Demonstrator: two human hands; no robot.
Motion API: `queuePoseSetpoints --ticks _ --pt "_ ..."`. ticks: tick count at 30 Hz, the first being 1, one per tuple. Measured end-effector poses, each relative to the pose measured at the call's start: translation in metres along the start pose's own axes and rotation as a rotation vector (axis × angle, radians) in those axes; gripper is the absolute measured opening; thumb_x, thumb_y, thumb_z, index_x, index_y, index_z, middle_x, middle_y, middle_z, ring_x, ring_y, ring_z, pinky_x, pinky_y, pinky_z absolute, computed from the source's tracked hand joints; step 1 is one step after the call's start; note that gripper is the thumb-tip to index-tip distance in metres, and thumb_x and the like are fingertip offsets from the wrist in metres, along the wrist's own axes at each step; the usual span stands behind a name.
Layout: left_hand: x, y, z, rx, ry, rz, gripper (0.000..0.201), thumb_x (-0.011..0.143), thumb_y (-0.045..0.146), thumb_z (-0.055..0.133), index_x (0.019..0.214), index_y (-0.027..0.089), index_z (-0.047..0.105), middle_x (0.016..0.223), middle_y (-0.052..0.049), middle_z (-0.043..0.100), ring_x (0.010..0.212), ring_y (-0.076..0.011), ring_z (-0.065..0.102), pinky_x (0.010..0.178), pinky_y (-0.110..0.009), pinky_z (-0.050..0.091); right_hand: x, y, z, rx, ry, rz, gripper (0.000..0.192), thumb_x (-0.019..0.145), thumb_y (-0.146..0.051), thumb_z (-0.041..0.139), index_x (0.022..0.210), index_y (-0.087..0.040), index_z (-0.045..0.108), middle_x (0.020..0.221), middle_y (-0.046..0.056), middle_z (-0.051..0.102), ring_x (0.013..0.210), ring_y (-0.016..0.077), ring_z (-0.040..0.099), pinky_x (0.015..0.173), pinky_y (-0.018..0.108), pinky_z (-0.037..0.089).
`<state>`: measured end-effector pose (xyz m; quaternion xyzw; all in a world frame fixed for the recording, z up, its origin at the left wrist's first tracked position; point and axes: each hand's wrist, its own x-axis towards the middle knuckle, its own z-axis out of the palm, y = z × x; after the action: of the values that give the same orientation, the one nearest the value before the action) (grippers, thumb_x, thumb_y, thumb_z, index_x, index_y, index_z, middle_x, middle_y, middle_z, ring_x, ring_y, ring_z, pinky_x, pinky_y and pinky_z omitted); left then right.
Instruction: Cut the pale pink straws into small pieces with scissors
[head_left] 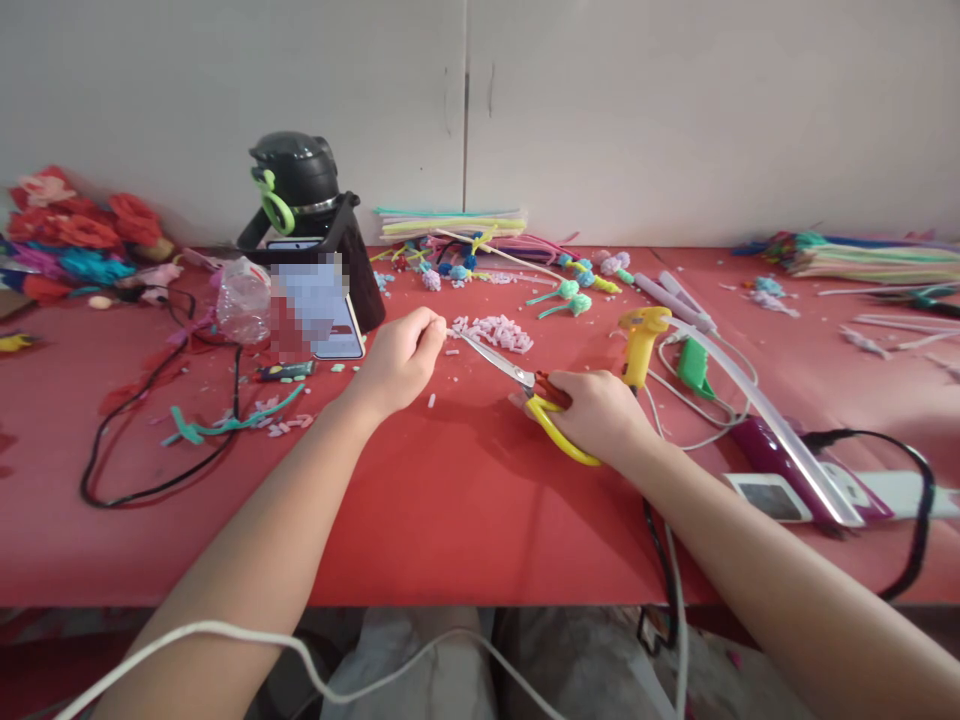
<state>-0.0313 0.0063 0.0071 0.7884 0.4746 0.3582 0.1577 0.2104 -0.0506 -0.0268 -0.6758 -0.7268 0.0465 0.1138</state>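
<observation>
My right hand [600, 412] is closed through the yellow handles of the scissors [525, 385], which have silver blades and a red patch at the pivot. Their long axis runs up and left from that hand, tips toward my left hand [401, 358]. The left hand is pinched shut on a short pale piece [450, 330] right at the blade tips. Just beyond the scissors lies a pile of cut pale bits [495, 332]; right of them stands a yellow glue gun [641, 342] on the red table [450, 500].

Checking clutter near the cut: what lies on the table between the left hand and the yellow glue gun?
In the head view, a heap of short pale pink cut pieces lies between left hand and glue gun.
</observation>
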Motion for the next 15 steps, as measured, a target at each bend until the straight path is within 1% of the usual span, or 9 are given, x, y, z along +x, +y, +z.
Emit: queuePoseSetpoints --ticks 6,11,15 --pt "0.0007 -0.0008 0.0004 -0.007 -0.006 0.007 0.026 0.097 0.033 0.041 0.074 0.021 0.045 0.063 0.002 0.048 0.060 -0.0141 0.046 0.061 -0.029 0.036 -0.0010 -0.0024 -0.0016 0.033 0.031 -0.006 0.047 0.082 -0.067 0.048 0.065 -0.023 0.047 0.061 0.005 0.059 0.057 0.0186 0.053 0.055 0.029 0.026" --pt "0.0009 -0.0010 0.0006 0.003 -0.003 0.009 0.029 0.098 0.034 0.041 0.072 0.021 0.043 0.062 0.002 0.045 0.059 -0.0134 0.045 0.060 -0.029 0.035 0.0004 -0.0002 0.0007 0.030 0.022 0.005 0.045 0.082 -0.064 0.048 0.065 -0.023 0.041 0.061 0.004 0.058 0.058 0.0183 0.051 0.055 0.029 0.025" --pt "0.0000 -0.0005 0.0006 -0.005 -0.012 0.011 0.028 0.098 0.034 0.041 0.074 0.021 0.044 0.063 0.002 0.047 0.060 -0.0135 0.046 0.061 -0.029 0.036 0.0007 0.0010 0.0013 0.037 0.012 -0.008 0.042 0.082 -0.061 0.048 0.066 -0.023 0.042 0.062 0.004 0.058 0.058 0.0184 0.050 0.056 0.030 0.025"
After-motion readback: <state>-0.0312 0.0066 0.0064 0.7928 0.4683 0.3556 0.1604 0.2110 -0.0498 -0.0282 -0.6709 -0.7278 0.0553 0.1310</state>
